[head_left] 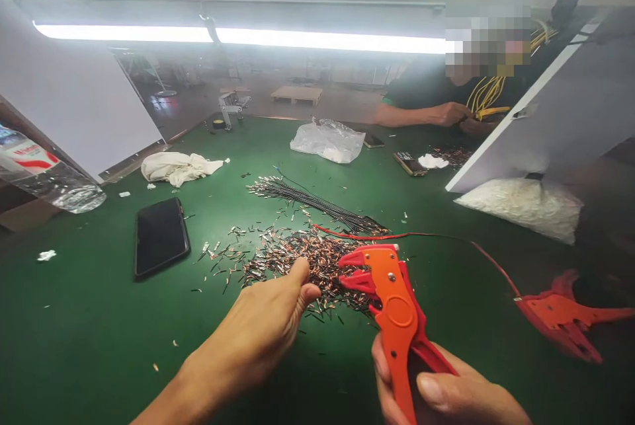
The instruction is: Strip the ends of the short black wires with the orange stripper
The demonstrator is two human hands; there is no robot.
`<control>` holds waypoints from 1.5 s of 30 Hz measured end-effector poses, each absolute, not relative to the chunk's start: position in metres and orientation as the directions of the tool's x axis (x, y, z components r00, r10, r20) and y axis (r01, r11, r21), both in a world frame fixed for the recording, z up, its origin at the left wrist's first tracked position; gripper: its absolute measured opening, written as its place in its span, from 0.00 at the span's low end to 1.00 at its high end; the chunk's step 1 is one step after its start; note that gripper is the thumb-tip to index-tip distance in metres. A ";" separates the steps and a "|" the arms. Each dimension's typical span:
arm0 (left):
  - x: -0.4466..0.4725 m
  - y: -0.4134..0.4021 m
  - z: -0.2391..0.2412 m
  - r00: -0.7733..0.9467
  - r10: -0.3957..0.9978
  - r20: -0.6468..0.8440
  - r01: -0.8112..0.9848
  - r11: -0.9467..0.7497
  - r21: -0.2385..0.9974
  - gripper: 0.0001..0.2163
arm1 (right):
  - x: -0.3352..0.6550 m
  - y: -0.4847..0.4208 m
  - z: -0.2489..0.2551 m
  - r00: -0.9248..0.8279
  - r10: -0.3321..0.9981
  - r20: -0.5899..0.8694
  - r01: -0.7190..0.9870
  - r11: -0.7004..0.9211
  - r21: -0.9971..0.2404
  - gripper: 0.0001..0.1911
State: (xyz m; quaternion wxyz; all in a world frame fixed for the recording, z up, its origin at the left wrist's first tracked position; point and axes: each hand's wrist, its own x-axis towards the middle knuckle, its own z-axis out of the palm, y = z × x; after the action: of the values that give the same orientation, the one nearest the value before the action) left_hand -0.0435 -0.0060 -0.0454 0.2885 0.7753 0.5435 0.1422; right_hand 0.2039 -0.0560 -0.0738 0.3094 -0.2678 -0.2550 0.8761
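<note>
My right hand [454, 388] is wrapped round the handles of an orange and red wire stripper [395, 309], whose jaws point left. Just left of those jaws is my left hand [270, 319], thumb and finger pressed together; whatever they pinch is hidden. Behind both hands spreads a pile of short wire offcuts [282, 253], black with coppery bits. A bundle of black wires [322, 205] with bare light ends lies beyond the pile. A thin red strip [357, 236] runs from the pile towards a second red wire stripper [560, 312] on the right.
A black phone [161, 238] and a white cloth [178, 167] lie on the green table [89, 319] at left, near a plastic bottle [54, 174]. Farther back are a clear bag [327, 139] and a co-worker's hands [454, 114] with yellow wires [489, 98]. A filled bag [526, 203] sits right.
</note>
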 end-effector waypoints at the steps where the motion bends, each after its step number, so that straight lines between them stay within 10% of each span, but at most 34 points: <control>1: -0.040 -0.005 -0.046 0.373 0.923 -0.093 0.776 -0.256 0.577 0.08 | 0.202 -0.056 -0.073 -0.641 0.711 -0.289 -0.437 -0.647 -0.625 0.21; 10: -0.029 -0.006 -0.056 0.418 0.894 -0.164 0.641 -0.162 0.750 0.16 | 0.197 -0.055 -0.077 -0.509 0.841 -0.185 -0.507 -0.466 -0.725 0.24; 22: -0.030 -0.003 -0.052 0.529 0.825 -0.200 0.515 -0.125 0.848 0.17 | 0.199 -0.055 -0.068 -0.629 0.749 -0.210 -0.517 -0.605 -0.606 0.28; 30: -0.023 -0.021 -0.072 0.563 0.669 0.486 0.660 -0.718 0.223 0.13 | 0.203 -0.053 -0.062 -0.635 0.733 -0.243 -0.581 -0.660 -0.476 0.32; 36: -0.033 -0.014 -0.070 0.467 0.729 0.500 0.676 -0.659 0.329 0.18 | 0.208 -0.054 -0.076 -0.623 0.763 -0.176 -0.519 -0.570 -0.636 0.26; 45: -0.054 0.001 -0.049 0.481 0.676 0.559 0.774 -0.626 0.091 0.15 | 0.216 -0.052 -0.092 -0.735 0.665 -0.132 -0.332 -0.524 -0.785 0.24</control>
State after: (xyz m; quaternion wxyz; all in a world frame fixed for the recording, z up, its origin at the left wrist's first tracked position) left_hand -0.0541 0.0012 -0.0495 -0.0871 0.8560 0.4235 0.2833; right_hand 0.2155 -0.0524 -0.0915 0.2944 -0.2135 -0.3892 0.8463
